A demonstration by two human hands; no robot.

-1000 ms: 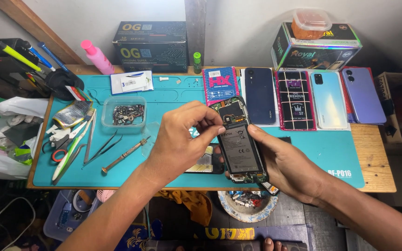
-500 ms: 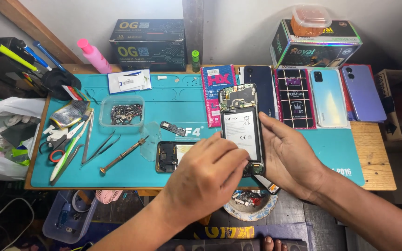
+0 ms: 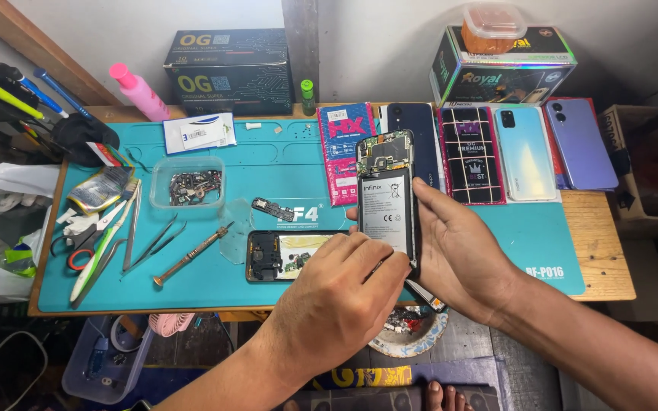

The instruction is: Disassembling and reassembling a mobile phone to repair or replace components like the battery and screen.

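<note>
Bench: teal repair mat (image 3: 283,144) on a wooden table, boxes along the wall behind, phones and cases lined up at the far right.
Opened phone (image 3: 387,199): back off, battery and board showing, held upright-ish above the mat's centre-right.
Right hand (image 3: 462,255): cups the phone from behind and its right edge, fingers wrapped on the frame, grasping it.
Left hand (image 3: 340,304): fingers curled, tips pressing at the phone's lower edge; can't tell if sth small is pinched.
Nearby: removed back cover (image 3: 283,255) flat on mat, screwdriver (image 3: 190,255) and tweezers (image 3: 158,240) to its left, clear parts tub (image 3: 188,183) w/ screws.
Tip: judging by the grip, keep right hand steady, work the lower edge gently w/ fingertips, avoid bending the battery.
</note>
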